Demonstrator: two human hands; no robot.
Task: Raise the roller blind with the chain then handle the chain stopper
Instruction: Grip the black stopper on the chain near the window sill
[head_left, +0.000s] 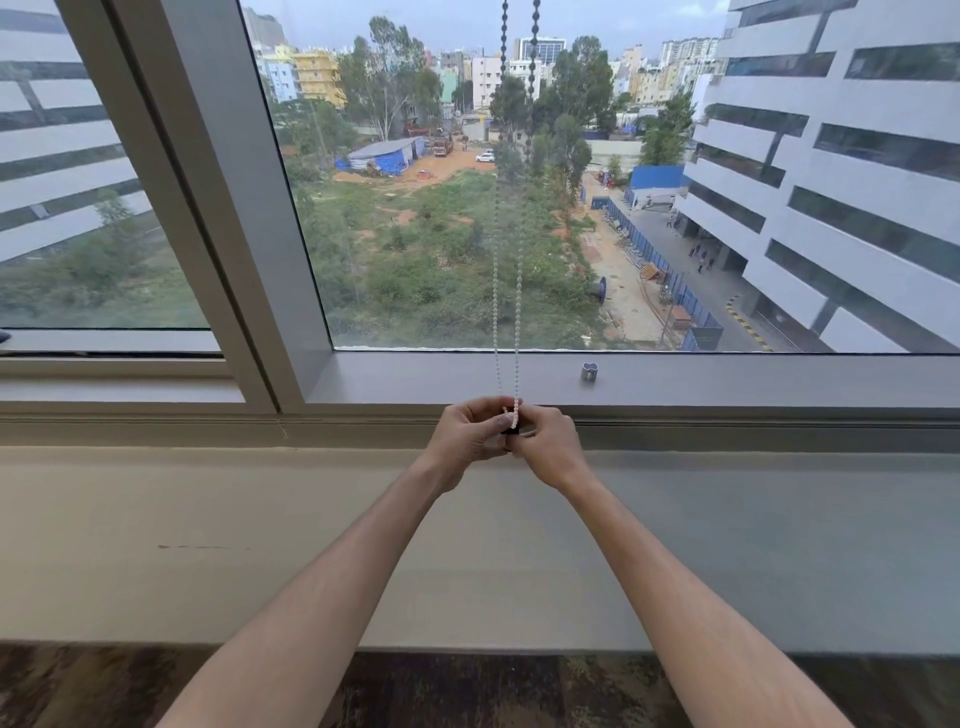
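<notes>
An upper-floor room in a city building, most likely an office. A large fixed window (467, 208) in a grey metal frame (218, 208) looks far down on a scrubby vacant lot (441, 249), a blue-fenced service road (670, 249) and distant apartment blocks. To the right rises a multi-storey white building (831, 182) with long bands of dark glazing. Near the viewer runs a deep, plain sill (208, 545). A beaded blind chain (506, 312) hangs in front of the pane.

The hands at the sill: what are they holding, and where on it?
Both the left hand and right hand pinch the bead chain at its bottom loop, around a small dark piece.
</notes>
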